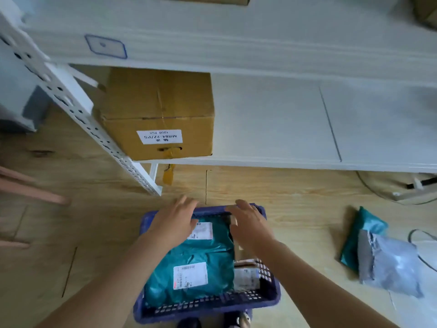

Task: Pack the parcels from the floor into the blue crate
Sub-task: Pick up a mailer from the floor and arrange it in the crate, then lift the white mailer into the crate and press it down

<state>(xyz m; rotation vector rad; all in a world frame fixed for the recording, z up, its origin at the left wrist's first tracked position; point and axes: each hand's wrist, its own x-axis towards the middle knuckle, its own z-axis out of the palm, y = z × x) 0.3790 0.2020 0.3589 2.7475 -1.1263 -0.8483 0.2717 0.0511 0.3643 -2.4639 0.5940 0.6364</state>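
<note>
While both bare forearms reach forward from the bottom edge of the view, a blue crate [208, 304] with latticed walls sits on the wooden floor [307, 197] directly below. A crinkled teal mailer [196, 275] with a white label fills the crate's near left corner and rises close to the rim. Small brown cartons [246, 275] stand wedged along the right wall.

At the far end, a second teal mailer [205, 230] lies between the two hands. The left hand [176, 221] is palm down with straight fingers slightly apart, reaching past the far rim. The right hand [250, 223] hovers over the far right corner, fingers loosely spread and gripping nothing. Whether either palm is pressing on the parcels cannot be told.

Out on the floor to the right, well apart from the crate, a teal parcel [364, 230] lies with a grey parcel [390, 263] overlapping it, and a dark cable [423, 233] curves just beside them.

Beyond, a large cardboard box [158, 114] sits at the left end of a white shelf [272, 119].

The crate looks nearly full, so the two slick bags would likely ride above the rim and could slide off. Pushing down hard may crush the cartons. Lifting the grey parcel could catch the cable.
</note>
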